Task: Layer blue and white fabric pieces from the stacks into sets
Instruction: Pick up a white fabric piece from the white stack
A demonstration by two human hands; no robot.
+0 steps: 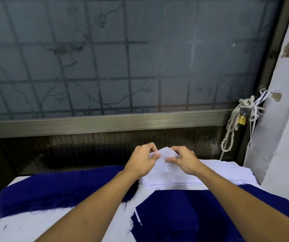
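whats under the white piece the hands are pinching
Under the white piece, pinched by the left hand and right hand, lies the white stack. Its lower layers and whatever the stack rests on are covered.

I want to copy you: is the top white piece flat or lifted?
Partly lifted: left hand and right hand pinch the far edge of the top white piece above the white stack.

Dim, cool, even light; soft shadows; wide-angle bending at edges; slight overall softness.
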